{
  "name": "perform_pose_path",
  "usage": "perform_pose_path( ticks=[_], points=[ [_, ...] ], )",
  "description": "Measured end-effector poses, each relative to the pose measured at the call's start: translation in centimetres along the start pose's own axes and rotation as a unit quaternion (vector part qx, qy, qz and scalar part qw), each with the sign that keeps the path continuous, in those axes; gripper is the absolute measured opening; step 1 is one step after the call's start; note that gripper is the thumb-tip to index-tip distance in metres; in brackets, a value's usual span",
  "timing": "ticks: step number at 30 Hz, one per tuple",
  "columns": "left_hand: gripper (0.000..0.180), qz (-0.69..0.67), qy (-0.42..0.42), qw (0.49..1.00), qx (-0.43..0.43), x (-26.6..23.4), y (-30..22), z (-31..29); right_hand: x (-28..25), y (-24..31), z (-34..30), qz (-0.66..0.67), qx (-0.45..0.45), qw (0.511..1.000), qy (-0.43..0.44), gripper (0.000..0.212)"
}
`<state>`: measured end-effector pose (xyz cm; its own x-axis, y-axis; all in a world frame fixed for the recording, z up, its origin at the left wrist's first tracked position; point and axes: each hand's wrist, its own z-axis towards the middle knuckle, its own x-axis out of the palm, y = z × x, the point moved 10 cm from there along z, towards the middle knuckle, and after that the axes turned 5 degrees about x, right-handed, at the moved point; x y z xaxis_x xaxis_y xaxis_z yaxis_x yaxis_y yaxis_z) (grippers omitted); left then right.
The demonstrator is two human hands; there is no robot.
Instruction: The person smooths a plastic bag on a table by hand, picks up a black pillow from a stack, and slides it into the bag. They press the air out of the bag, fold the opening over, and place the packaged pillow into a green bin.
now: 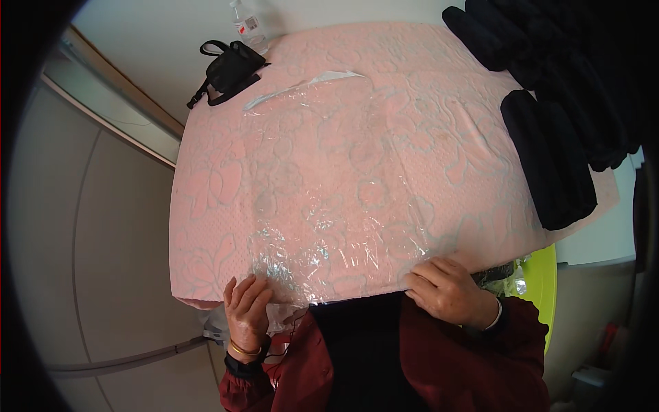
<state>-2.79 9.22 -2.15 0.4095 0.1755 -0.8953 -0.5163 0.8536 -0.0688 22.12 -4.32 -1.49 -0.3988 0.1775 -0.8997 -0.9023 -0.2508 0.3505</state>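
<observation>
A long clear plastic bag (329,199) lies flat on a pink patterned cloth (206,192), wrinkled and shiny toward its near end. A whitish strip (302,88) runs along its far end. My left hand (248,309) is at the bag's near left corner, fingers bent over the edge and the thumb hidden; it seems to hold the film. At the near right corner, the bent fingers of my right hand (445,291) close on the bag's edge beside the cloth.
Several rolled black fabric bundles (549,161) are piled at the right. A black strapped pouch (230,69) and a clear bottle (248,27) stand at the far left. Below the right edge shows a lime-green container (542,275) with crumpled plastic beside it. Grey panels (123,226) rise on the left.
</observation>
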Motion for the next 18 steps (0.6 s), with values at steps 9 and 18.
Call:
perform_pose_path(
  ticks=[9, 18],
  points=[
    [0.039, -0.236, 0.031, 0.963, 0.130, 3.4, -11.0, 4.6, 4.1, 4.8, 2.5, 0.009, -0.125, 0.991, -0.034, 0.050],
    [0.070, -0.069, 0.052, 0.996, -0.007, 4.9, -6.3, 4.5, 3.2, 1.5, 1.3, 0.014, 0.036, 0.999, -0.003, 0.071]
  ],
)
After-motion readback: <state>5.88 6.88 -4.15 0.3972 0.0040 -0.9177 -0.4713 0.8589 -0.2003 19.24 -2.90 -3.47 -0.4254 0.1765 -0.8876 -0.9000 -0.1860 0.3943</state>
